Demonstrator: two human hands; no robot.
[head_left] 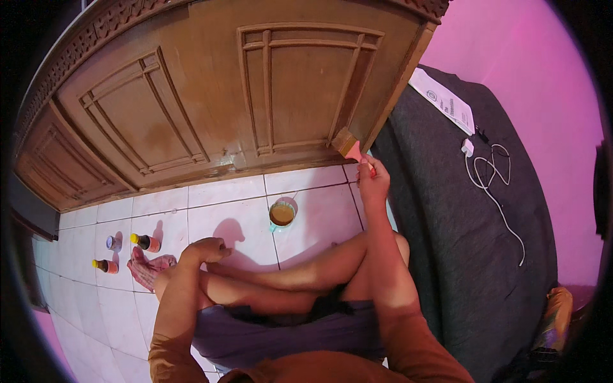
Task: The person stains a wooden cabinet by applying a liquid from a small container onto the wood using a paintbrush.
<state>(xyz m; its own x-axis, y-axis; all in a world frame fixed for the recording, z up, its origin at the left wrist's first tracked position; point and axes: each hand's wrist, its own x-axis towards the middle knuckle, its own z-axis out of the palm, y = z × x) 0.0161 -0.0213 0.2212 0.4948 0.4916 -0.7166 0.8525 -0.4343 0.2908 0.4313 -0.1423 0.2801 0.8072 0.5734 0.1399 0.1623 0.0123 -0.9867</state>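
My right hand (375, 182) grips a paintbrush (350, 145) by its pink-red handle. The wide bristles are at the lower right of a brown wooden cabinet (306, 96), near the bottom corner of its framed panel. Loosely curled, my left hand (209, 250) is by my left knee with nothing visible in it. On the tiles between me and the cabinet stands a pale green cup (273, 226) of brown liquid.
To the left stand two dark bottles with yellow caps (147, 242) (106, 266) and a small jar (113, 243). A dark grey covered mattress (460, 255) on the right bears a white cable (488, 191), a charger (467, 148) and a white printed packet (442, 101). The wall (543, 96) is pink.
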